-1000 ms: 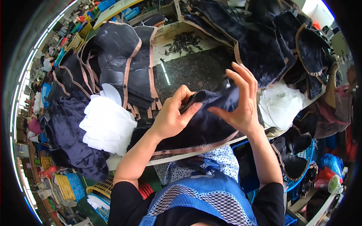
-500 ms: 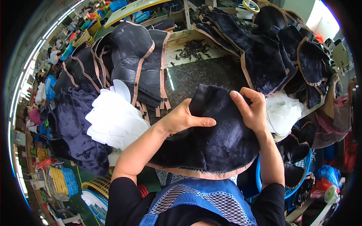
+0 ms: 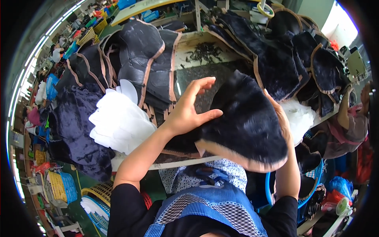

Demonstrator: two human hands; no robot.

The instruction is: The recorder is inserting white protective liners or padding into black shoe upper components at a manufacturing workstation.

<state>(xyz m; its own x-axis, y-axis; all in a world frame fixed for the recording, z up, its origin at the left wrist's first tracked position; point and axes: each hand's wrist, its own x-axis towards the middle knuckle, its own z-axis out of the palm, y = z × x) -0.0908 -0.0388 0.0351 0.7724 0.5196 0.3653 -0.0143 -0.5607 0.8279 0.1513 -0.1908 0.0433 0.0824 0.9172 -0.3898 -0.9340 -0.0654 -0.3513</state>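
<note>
A black furry piece [image 3: 246,118] with a tan edge strip along its lower rim is lifted and tilted in front of me. My right hand [image 3: 282,120] is wrapped round its right edge, with the fingers partly hidden behind it. My left hand [image 3: 189,108] is open beside the piece's left side, thumb and fingers spread. Its thumb tip is close to the fur; whether it touches I cannot tell. Left of my left forearm lies a fanned stack of white sheets [image 3: 118,122]. Black pieces with tan edging [image 3: 140,51] stand behind it.
More black furry pieces [image 3: 276,71] are heaped at the back right, near a white bundle [image 3: 298,116]. Dark scraps [image 3: 203,53] lie on the table's far part. A blue basket [image 3: 316,179] stands at lower right. Another person's arm [image 3: 345,106] shows at the far right.
The furry piece has swung up and turned, its tan edge rising on the right. My left hand has let go of it and opened; my right hand has shifted to its right edge.
</note>
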